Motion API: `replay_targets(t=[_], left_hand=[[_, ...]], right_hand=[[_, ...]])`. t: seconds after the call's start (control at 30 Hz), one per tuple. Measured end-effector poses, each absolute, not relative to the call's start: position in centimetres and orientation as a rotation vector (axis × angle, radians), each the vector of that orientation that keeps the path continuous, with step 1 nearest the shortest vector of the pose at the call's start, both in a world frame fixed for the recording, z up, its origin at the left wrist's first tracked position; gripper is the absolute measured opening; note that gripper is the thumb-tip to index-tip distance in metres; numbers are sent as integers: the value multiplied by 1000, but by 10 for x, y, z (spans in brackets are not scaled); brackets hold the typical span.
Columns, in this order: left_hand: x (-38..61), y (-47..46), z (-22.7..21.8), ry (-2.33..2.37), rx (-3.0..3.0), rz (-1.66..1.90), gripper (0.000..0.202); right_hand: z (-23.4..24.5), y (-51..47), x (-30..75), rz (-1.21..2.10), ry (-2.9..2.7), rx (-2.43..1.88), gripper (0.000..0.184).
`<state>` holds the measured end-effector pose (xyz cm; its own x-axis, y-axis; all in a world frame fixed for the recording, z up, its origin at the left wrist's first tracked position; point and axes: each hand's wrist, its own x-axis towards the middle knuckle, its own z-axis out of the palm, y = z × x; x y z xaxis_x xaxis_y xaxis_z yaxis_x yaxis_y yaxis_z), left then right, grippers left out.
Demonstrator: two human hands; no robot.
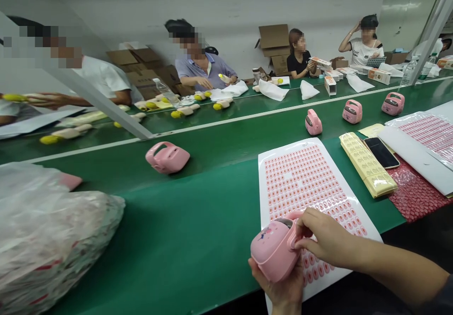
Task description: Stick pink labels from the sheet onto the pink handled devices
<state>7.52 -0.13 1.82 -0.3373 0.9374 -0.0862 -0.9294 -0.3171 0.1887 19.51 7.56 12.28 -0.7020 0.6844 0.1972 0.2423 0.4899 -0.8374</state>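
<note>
A small pink plastic device with a carry handle (274, 251) is tilted above the near edge of the table. My left hand (283, 289) cups it from below, fingers closed around its underside. At the round joint where the handle meets the body, my right hand (323, 237) is pinched, thumb and fingers against the pink plastic. Whether a sticker is between those fingertips is hidden. The device has a dark window on top and a small printed picture on its front. Beneath and behind the hands lies a white sheet of small pink-and-red oval stickers (300, 178).
Beyond the sheet, similar pink devices (168, 158) stand along the green belt (226, 138). A yellow sticker bundle (368, 164), a phone (382, 153) and red bubble wrap (417, 187) lie right. A large plastic bag (53, 239) fills the left. Several co-workers (205, 65) sit opposite.
</note>
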Motion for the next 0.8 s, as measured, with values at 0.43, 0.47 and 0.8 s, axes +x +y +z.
replay_targets(t=[0.43, 0.47, 0.8], left_hand=[[79, 3, 18, 499, -40, 1975, 51], [80, 3, 18, 504, -41, 1973, 53], [79, 4, 20, 493, -39, 1955, 49]], right_hand=[[131, 82, 202, 1710, -1914, -940, 26], [131, 82, 202, 1716, -1910, -928, 26], [129, 87, 195, 1738, -1916, -972, 28]])
